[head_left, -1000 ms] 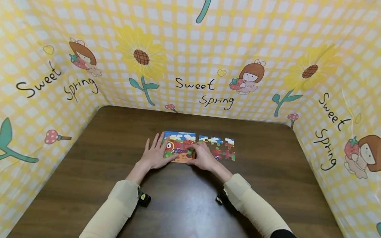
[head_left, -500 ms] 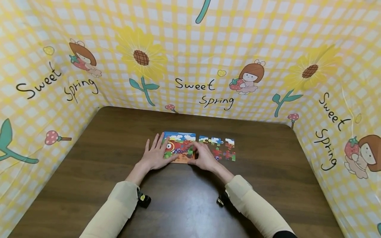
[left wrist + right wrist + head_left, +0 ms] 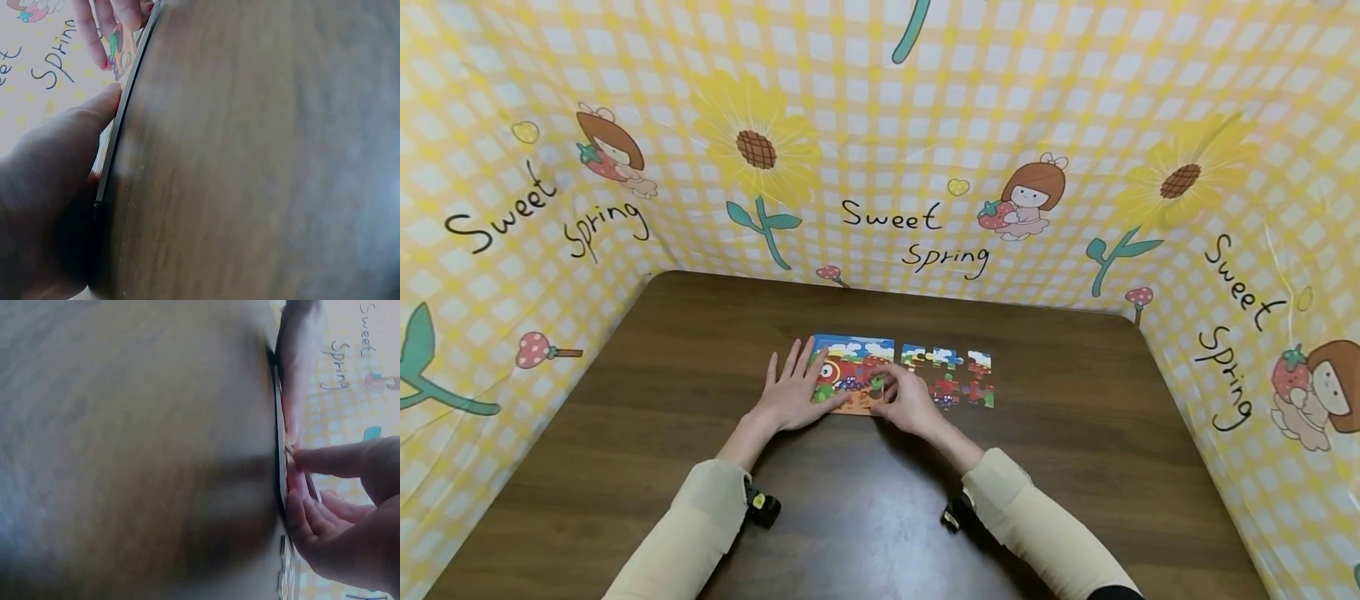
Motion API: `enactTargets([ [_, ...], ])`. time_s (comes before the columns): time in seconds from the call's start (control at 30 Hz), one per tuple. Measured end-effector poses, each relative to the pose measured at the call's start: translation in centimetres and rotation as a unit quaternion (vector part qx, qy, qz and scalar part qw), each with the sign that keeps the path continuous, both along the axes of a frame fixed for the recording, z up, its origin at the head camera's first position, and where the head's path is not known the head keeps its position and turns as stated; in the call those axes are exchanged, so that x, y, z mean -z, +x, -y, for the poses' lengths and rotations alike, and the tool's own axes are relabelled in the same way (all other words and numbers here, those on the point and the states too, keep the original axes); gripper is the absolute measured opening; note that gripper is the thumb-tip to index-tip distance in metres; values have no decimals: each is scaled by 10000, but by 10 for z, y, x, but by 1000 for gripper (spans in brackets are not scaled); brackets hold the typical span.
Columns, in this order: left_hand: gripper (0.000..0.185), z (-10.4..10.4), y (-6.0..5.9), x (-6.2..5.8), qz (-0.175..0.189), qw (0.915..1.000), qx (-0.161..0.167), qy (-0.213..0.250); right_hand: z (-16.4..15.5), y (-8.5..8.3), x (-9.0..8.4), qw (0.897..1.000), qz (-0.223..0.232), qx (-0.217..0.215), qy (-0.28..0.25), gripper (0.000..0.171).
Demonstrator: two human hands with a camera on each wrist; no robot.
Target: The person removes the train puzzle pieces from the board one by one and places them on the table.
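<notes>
Left hand [image 3: 792,392] flat on puzzle [image 3: 852,375], right hand [image 3: 908,400] beside loose pieces [image 3: 947,377]

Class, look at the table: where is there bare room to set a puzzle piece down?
Bare wood lies left of the left hand, right of the loose puzzle pieces, and between the sleeves at the table front. It is crowded at the assembled puzzle, where the right hand works.

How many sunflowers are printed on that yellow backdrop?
2: one sunflower on the back wall upper left, another sunflower at the right corner. More may lie outside the view.
</notes>
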State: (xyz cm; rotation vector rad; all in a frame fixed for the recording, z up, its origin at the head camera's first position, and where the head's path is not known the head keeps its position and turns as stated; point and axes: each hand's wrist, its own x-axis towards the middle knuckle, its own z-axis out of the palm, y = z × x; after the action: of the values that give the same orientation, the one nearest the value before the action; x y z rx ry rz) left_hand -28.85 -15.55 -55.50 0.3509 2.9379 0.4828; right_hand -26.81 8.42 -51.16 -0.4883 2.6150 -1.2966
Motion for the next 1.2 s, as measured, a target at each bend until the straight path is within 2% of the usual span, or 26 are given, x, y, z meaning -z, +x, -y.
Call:
enactTargets([
  [0.13,104,-1,1,-1,2,10000,5,8,-5,-6,1,9970,592,57,-503,54],
  [0.27,103,-1,1,-3,80,10000,7,32,-12,-8,2,9880,1136,191,-1025,55],
  [0.43,102,-1,1,-4,64,10000,-5,34,-23,-7,-1,9769,1496,334,-1491,55],
  [0.53,101,-1,1,-3,-27,10000,14,72,-33,-4,-3,9749,1496,388,-1605,55],
  [0.73,102,-1,4,-1,-71,10000,6,32,-67,10,-4,9784,1249,331,-1616,56],
  [0.87,101,-2,5,-3,-78,9999,23,61,-94,21,-4,9817,1078,418,-1512,56],
  [1.03,97,-1,8,-10,-286,9996,15,50,-121,31,-5,9855,922,481,-1342,57],
  [1.2,97,-3,8,-11,-271,9996,64,51,-142,38,-6,9901,714,479,-1106,55],
])
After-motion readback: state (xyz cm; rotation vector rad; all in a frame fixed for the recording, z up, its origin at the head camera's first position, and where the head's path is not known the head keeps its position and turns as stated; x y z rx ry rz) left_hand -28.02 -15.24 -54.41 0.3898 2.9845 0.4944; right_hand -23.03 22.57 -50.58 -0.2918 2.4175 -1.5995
